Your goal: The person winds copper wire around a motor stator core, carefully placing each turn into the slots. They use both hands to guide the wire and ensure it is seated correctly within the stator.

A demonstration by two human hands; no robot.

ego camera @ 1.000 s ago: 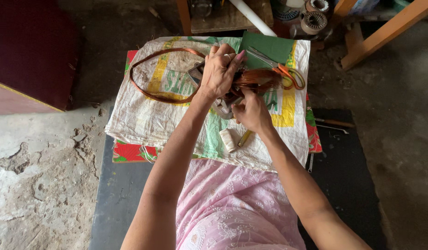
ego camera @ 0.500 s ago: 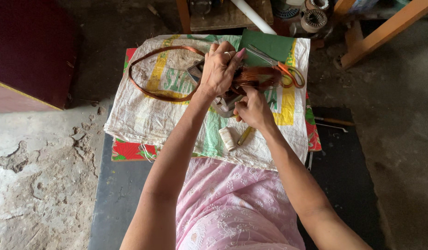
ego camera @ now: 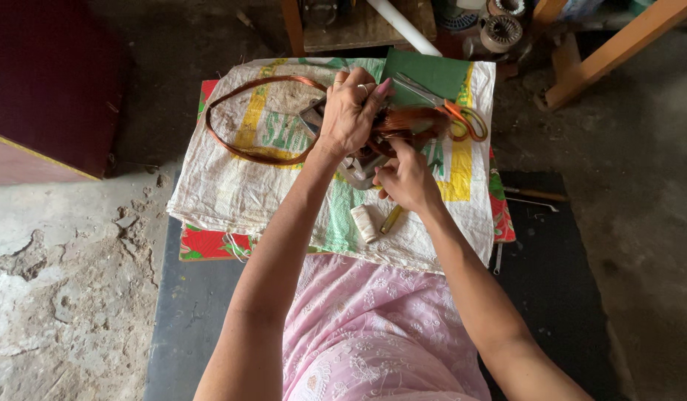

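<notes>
Seen from the head camera, a person seated at a low work surface covered by a woven sack works on a bundle of copper wire near the sack's far edge. The left hand presses down over a metal part, fingers closed on it and the wire. The right hand pinches the part from the near side. A copper wire loop trails toward the far left corner. Orange-handled scissors lie on a green sheet at the far right corner; a white thread spool sits near the near edge.
</notes>
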